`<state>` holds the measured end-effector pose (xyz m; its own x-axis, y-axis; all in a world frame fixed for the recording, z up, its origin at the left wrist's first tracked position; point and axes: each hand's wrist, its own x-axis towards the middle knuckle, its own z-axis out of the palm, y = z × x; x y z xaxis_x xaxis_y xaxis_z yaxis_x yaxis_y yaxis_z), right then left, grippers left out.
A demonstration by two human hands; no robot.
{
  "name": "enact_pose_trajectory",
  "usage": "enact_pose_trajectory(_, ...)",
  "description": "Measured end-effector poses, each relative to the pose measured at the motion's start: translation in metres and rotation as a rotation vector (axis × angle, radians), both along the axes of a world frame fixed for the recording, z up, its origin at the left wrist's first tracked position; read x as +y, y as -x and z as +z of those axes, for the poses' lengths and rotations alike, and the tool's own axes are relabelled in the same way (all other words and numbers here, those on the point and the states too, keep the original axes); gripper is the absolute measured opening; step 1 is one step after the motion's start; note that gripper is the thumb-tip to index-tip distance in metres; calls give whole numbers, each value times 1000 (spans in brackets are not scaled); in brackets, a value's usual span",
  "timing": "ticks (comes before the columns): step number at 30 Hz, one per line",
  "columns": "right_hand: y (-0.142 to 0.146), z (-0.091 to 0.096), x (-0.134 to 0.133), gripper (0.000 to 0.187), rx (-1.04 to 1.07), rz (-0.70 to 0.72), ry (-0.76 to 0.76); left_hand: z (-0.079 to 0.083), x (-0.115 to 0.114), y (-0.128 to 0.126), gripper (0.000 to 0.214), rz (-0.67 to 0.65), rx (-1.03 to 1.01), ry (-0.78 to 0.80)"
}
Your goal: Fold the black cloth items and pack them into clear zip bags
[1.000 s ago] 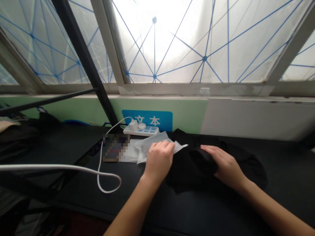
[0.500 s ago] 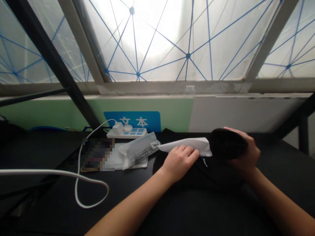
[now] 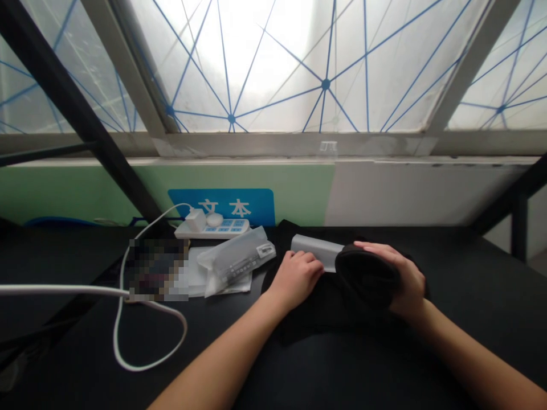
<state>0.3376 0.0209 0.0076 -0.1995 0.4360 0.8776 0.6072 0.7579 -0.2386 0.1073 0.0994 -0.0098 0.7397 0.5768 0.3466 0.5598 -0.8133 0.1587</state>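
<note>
A person's left hand (image 3: 296,279) and right hand (image 3: 405,279) work over a black counter (image 3: 478,285) beneath a frosted window (image 3: 256,68) crossed by blue netting. The right fingers (image 3: 376,247) curl over a rounded black fabric roll (image 3: 363,279), clamping it from above at the hands' 3 o'clock. The left fingers (image 3: 299,257) lie close together on the edge of a frosted plastic bag (image 3: 316,251), though whether they pinch it cannot be told.

The bag runs from the left hand toward 3 o'clock, and its far end meets the roll. So far, the black cloth is gathered into that roll, with more of it spread loosely under both hands, and the bag's end and the roll are pressed together. How much of the roll sits inside the bag is hidden by the right hand and the dark cloth.

At 10 o'clock, a clear plastic packet (image 3: 235,262) with a small label lies on a white sheet (image 3: 199,279), below a white power strip (image 3: 211,229). A white cable (image 3: 128,364) loops at 8 o'clock. Beside it, a pixelated patch (image 3: 158,270) hides whatever lies there.
</note>
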Motion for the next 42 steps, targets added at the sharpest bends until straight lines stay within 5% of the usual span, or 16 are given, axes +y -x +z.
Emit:
enact_pose_trajectory(7,-2,0,0,49,-23,26,6,4,8,5,18,74,-146,-158)
enact_pose_trajectory(16,8,7,-5,45,-181,33,-47,48,11,25,24,202,-343,-464)
enact_pose_trajectory(19,13,4,-4,44,-266,70,-63,43,5,23,21,172,-260,-371)
enact_pose_trajectory(23,23,-1,-6,41,-360,99,-81,17,-6,10,15,-19,-33,36)
enact_pose_trajectory(29,45,2,-14,33,-503,134,-197,4,-2,6,11,5,-230,385)
enact_pose_trajectory(42,37,-7,-5,40,-660,86,-99,6,1,15,11,-19,-222,205)
